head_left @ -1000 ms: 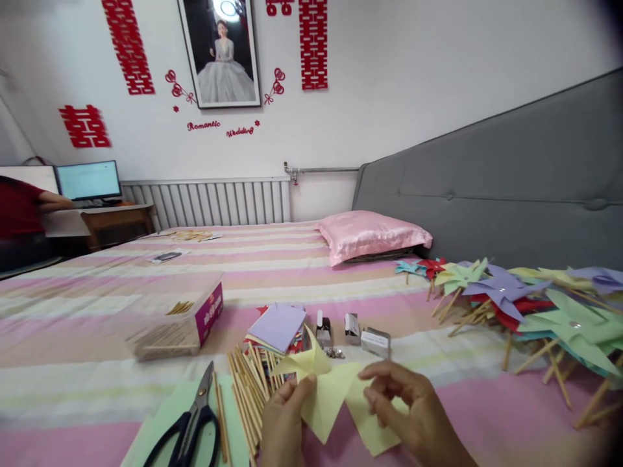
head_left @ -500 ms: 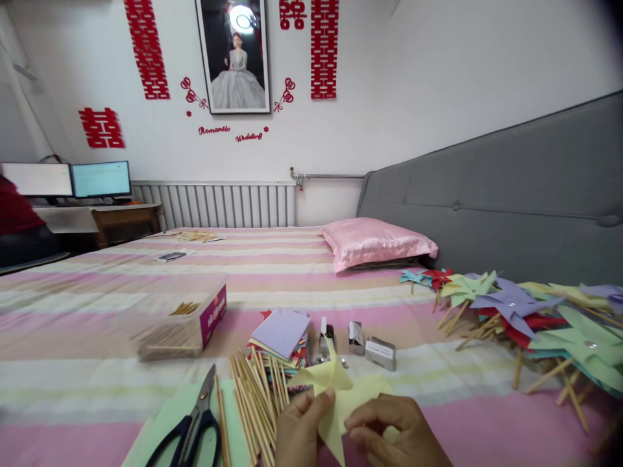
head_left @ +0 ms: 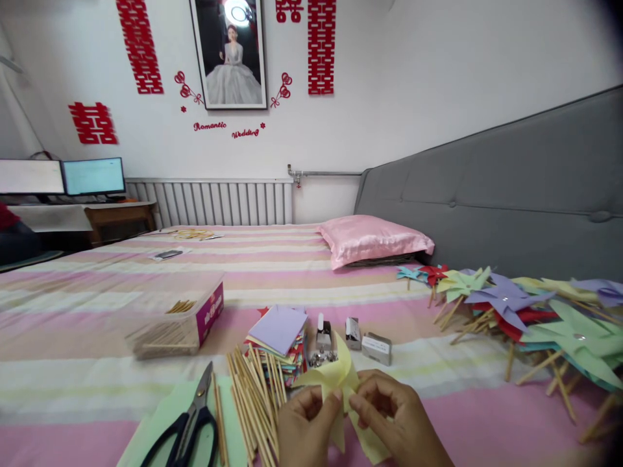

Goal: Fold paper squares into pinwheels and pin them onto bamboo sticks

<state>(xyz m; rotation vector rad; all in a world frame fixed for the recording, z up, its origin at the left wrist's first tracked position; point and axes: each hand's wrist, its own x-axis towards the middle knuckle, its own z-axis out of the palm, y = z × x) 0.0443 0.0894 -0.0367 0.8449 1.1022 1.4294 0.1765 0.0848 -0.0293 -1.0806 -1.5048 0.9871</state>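
Note:
Pale yellow paper, folded into a pinwheel shape (head_left: pixel 335 375), is held between both hands low in the view. My left hand (head_left: pixel 309 421) pinches it near the centre with the thumb on top. On the other side my right hand (head_left: pixel 396 415) grips one of its flaps between thumb and fingers. Just beyond the paper lie small metal pins (head_left: pixel 322 358). Left of my left hand is a heap of thin wooden sticks (head_left: pixel 256 402), and scissors (head_left: pixel 192 421) with dark handles rest on green paper (head_left: pixel 156 425).
A stack of coloured paper squares (head_left: pixel 280 329) and small boxes (head_left: pixel 376 348) stand ahead. To the left is a clear plastic box (head_left: pixel 165 331) of sticks. Finished pinwheels (head_left: pixel 506 298) pile up at right, near a pink pillow (head_left: pixel 372 240) and grey headboard (head_left: pixel 487 181).
My right hand has moved slightly up and folded another flap of the yellow paper in toward the centre. My left hand keeps its pinch. The view has shifted a little.

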